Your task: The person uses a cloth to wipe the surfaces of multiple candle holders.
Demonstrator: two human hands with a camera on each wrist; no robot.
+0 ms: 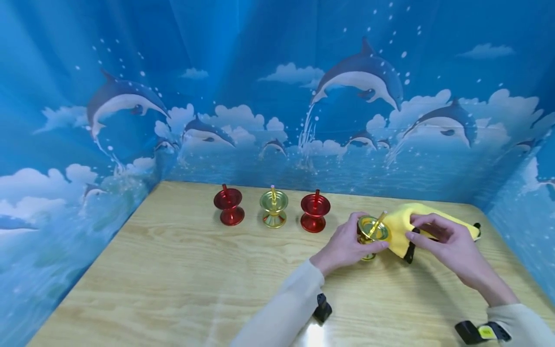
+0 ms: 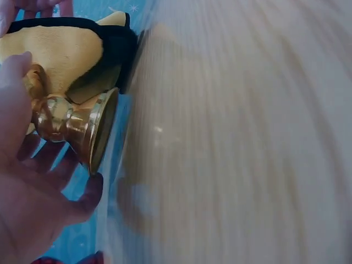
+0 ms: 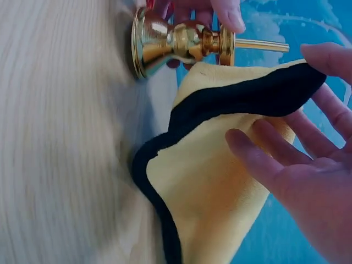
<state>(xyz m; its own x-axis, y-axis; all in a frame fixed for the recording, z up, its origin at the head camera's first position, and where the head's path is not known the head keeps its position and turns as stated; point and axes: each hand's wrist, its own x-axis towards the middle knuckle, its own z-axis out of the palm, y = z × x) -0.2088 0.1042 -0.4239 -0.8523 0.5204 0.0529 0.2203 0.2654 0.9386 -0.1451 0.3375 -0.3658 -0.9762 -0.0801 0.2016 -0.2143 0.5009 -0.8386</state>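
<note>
My left hand (image 1: pixel 349 246) holds a gold oil lamp (image 1: pixel 382 234), a stemmed cup with a shallow dish and a thin rod rising from it. Its flared base (image 3: pixel 144 44) is close over the table in the right wrist view, and the rod leans slightly right in the head view. My right hand (image 1: pixel 455 250) pinches the black-trimmed edge of a yellow cloth (image 1: pixel 398 230), which drapes between the two hands against the lamp's side. Part of the lamp's stem is hidden behind my left thumb and fingers.
Along the back of the wooden table (image 1: pixel 182 270) stand a red lamp (image 1: pixel 231 215), a gold lamp (image 1: pixel 274 219) and another red lamp (image 1: pixel 313 222) in a row. A blue dolphin-print curtain (image 1: pixel 243 58) hangs behind. The cloth's far end lies toward the table's right back corner.
</note>
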